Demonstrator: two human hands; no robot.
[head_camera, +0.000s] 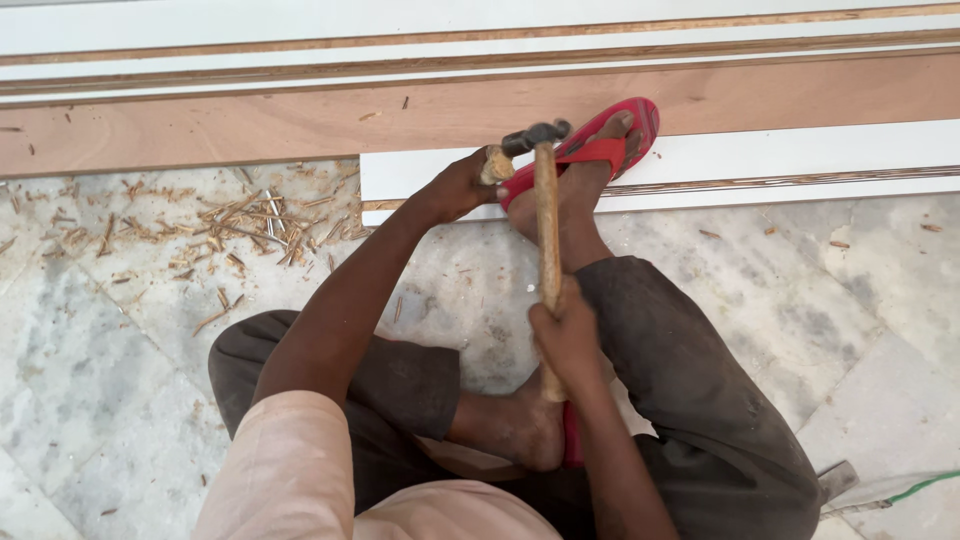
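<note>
My right hand (567, 335) grips the lower end of a wooden-handled hammer (546, 215); its dark metal head (535, 136) is raised over a short wooden-handled tool, likely a chisel (495, 165). My left hand (455, 185) is closed around that tool and holds it against the edge of a white laminated board (760, 160). My right foot in a red sandal (615, 140) presses on the same board. I sit on the floor in dark trousers, with my left foot tucked under me.
Several long white boards and a brown plywood sheet (200, 125) lie across the top. Wood chips and shavings (240, 225) are scattered on the marble floor at left. A cloth and a green cord (925, 485) lie at the lower right.
</note>
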